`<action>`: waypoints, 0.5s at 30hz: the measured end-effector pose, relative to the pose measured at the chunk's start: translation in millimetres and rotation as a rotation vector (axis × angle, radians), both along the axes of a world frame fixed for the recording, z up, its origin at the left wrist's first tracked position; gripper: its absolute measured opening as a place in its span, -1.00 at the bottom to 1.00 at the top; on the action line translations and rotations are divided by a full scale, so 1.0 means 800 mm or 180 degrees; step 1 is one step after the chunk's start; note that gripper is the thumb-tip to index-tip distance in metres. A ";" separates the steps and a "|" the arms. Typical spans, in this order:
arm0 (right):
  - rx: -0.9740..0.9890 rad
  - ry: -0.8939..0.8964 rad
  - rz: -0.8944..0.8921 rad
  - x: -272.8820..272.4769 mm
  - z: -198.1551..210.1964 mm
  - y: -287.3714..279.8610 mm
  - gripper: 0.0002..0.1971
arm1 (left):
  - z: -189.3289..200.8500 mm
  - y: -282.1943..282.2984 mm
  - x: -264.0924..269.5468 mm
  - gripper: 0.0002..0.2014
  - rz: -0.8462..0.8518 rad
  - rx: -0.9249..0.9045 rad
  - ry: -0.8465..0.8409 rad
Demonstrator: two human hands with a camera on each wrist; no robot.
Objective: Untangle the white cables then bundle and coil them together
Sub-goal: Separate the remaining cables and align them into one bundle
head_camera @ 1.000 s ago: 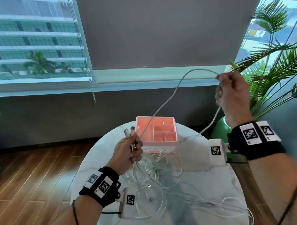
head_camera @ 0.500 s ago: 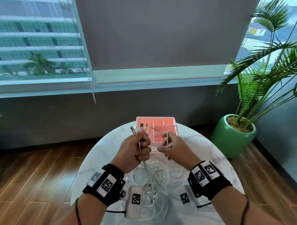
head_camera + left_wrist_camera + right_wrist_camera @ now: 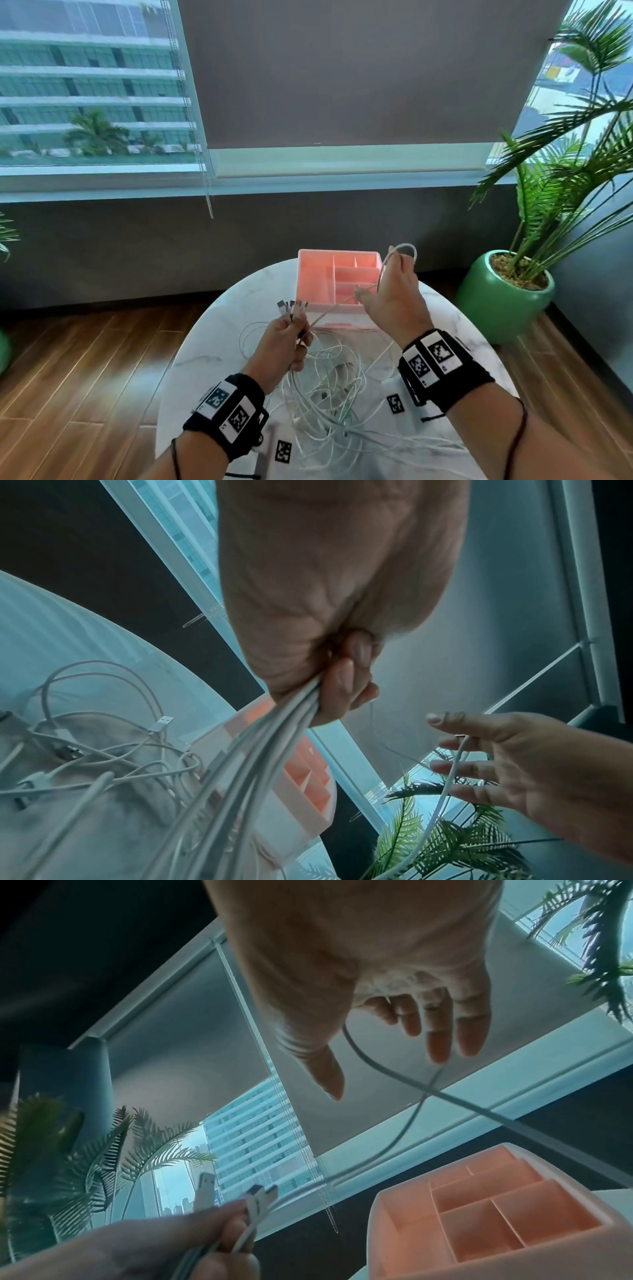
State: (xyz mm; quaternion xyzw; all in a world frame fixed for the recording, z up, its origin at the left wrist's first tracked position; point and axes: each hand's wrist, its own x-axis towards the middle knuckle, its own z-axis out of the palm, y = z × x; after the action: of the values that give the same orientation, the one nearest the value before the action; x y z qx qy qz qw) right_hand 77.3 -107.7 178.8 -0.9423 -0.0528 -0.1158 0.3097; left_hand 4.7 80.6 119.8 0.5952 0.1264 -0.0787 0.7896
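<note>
My left hand (image 3: pixel 284 342) grips a bundle of white cables (image 3: pixel 260 750) just below their ends, and the USB plugs (image 3: pixel 293 306) stick up out of the fist. The rest of the cables lie in a loose tangle (image 3: pixel 329 394) on the round marble table (image 3: pixel 212 342). My right hand (image 3: pixel 394 298) is raised over the pink organizer (image 3: pixel 310 281) with its fingers (image 3: pixel 438 1031) nearly straight. One white cable (image 3: pixel 342 301) runs from the left fist up to it and loops over the fingers. In the right wrist view the plugs (image 3: pixel 260 1199) show beside my left hand (image 3: pixel 154 1240).
The pink organizer (image 3: pixel 479 1204) with its divided compartments stands at the table's far edge. A green pot (image 3: pixel 496 301) with a palm stands on the wooden floor to the right. A dark wall and windows lie beyond the table.
My right hand came down from high on the right to meet the left hand, then moved up and right again with a cable looped over its fingers. The left hand stayed put.
</note>
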 end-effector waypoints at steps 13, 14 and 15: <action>-0.0915 0.1164 0.1974 -0.026 -0.013 0.030 -0.76 | -0.002 -0.012 -0.003 -0.74 -0.0129 0.0281 -0.0081; -0.0856 0.1219 0.2045 -0.025 -0.019 0.031 -0.78 | -0.002 -0.011 -0.004 -0.73 -0.0069 0.0350 -0.0110; -0.0781 0.1244 0.2054 -0.023 -0.023 0.030 -0.76 | -0.002 -0.010 -0.004 -0.73 0.0045 0.0417 -0.0110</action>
State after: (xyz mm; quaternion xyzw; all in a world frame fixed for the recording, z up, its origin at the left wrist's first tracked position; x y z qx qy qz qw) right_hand 58.7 -83.8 160.7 -0.9116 -0.2997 0.1761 0.2195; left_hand 1.7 72.5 117.9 0.6460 0.1218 -0.0544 0.7516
